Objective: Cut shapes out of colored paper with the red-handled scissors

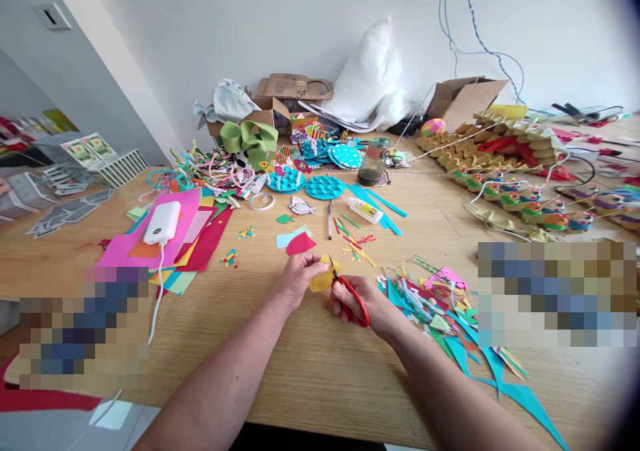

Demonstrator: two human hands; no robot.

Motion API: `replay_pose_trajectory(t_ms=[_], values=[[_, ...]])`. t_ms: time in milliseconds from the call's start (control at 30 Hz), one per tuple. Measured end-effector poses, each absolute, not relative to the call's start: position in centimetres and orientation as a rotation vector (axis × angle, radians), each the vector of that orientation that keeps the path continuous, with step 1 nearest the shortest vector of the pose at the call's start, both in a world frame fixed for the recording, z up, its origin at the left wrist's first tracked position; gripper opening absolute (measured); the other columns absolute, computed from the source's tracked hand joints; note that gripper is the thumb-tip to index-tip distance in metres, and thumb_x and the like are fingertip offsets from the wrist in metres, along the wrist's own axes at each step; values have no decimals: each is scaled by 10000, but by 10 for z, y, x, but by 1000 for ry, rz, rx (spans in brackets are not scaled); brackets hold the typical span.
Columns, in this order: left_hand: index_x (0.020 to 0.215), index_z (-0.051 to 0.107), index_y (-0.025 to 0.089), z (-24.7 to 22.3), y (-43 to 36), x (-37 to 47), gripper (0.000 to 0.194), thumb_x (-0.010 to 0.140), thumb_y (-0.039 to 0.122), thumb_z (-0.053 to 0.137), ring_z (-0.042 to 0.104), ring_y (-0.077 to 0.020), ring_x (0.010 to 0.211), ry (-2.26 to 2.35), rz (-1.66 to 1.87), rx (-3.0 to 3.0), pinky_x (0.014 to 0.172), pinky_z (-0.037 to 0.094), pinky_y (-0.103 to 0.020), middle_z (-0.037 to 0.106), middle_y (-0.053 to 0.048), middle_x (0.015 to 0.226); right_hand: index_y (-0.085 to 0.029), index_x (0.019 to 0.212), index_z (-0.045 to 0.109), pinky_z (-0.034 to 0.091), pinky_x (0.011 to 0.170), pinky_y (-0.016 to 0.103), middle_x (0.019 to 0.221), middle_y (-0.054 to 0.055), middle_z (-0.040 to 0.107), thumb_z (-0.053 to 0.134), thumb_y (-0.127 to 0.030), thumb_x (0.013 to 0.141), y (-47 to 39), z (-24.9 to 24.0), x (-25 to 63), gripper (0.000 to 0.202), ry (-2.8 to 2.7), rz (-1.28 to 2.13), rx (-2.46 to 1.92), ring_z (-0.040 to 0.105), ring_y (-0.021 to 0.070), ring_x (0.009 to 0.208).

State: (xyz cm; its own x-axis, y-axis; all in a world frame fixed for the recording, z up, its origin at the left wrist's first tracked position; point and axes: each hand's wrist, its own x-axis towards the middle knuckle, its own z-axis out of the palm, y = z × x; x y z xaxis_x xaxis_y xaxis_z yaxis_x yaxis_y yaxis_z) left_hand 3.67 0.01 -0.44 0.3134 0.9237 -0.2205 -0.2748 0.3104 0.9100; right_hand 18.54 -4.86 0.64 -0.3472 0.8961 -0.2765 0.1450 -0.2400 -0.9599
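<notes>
Between the fingers of my left hand (299, 279) is a small piece of yellow paper (321, 280). My right hand (356, 301) grips red-handled scissors (361, 307), whose dark blades lie against the yellow paper's right side. Just beyond my left hand rests a red paper piece (301, 243), overlapping a light blue paper piece (289, 237). Past them are a green fish-shaped cutout (285, 219) and a white fish cutout (302, 205) with a dark outline. A pen (329, 221) and a white glue bottle (365, 209) lie farther out.
Colourful paper scraps (430, 304) spread beside my right forearm. To the left, a white power bank (163, 222) with a cable sits on coloured sheets (117, 251). Blue decorated discs (324, 187), a glass jar (373, 163) and egg cartons (480, 141) stand toward the back.
</notes>
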Motion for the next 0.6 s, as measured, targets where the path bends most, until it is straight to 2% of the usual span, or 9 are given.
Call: replay_pose_trajectory(t_ms=[200,600], values=[[621,631,131,-3,0,37,202,573,287,749,514,-92,507,906,952,895,534,370,-223,625,-8,582,-156,673,501,286,346,164,552,-9,568,610,-625,702,-48,5,185,483,-1445,1624,-1331,484,73,395],[617,635,131,-5,1,36,193,579,284,746,515,-92,502,883,942,882,528,371,-221,621,-9,573,-166,661,485,269,342,166,530,-21,552,601,-629,698,-48,5,184,478,-1413,1622,-1338,471,72,378]])
